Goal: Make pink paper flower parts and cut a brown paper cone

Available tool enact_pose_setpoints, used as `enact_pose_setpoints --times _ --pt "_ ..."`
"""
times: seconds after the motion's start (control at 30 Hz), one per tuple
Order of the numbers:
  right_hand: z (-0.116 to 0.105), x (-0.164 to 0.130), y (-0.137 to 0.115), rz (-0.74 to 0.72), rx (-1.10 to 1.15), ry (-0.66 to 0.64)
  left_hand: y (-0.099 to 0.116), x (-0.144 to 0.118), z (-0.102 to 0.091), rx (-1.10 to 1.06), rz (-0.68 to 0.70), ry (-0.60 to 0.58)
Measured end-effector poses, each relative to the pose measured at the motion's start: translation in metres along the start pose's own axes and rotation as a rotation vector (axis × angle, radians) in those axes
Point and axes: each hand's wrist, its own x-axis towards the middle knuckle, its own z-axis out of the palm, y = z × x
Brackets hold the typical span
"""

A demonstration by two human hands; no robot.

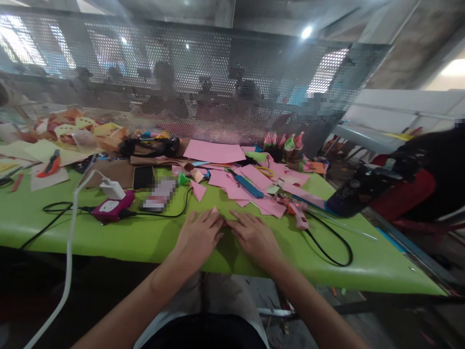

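Over the near edge of the green table, my left hand point(199, 236) lies palm down, fingers close together on a small piece of pink paper. Only the paper's pointed tip point(214, 209) shows beyond those fingers; the rest is hidden. Beside it, my right hand point(254, 238) reaches in with fingers stretched out, fingertips close to the left ones. Whether the right fingertips touch the paper is hidden. Just ahead lies a loose pink paper triangle point(198, 190). A blue utility knife point(249, 186) rests on a pile of pink paper pieces point(271, 206).
A pink hot glue gun point(298, 214) with a black cord lies right of my hands. To the left are a magenta power outlet point(113, 207) with a white charger and two phones point(144, 177). A dark bottle point(354, 191) leans at right. A perforated metal screen point(203, 87) stands behind.
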Motion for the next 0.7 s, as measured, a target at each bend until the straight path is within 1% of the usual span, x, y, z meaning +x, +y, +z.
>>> enact_pose_setpoints --times 0.1,0.2,0.33,0.43,0.6,0.7 --pt "0.002 0.0 0.003 0.009 0.04 0.007 -0.001 0.003 0.002 -0.002 0.006 -0.002" --pt "0.003 -0.002 0.004 0.026 0.093 0.043 -0.001 0.004 0.001 -0.007 -0.001 -0.005" --pt "0.001 -0.008 -0.001 0.016 0.134 0.088 -0.001 0.004 0.0 -0.019 -0.004 -0.034" --pt "0.0 -0.012 -0.007 -0.001 0.111 0.069 -0.003 0.004 0.0 -0.033 -0.008 -0.035" --pt "0.002 -0.011 -0.012 -0.04 0.065 -0.007 -0.006 0.004 0.002 -0.058 0.004 -0.042" --pt "0.002 -0.009 -0.013 -0.042 0.064 -0.009 -0.009 0.005 0.002 -0.062 0.014 -0.049"
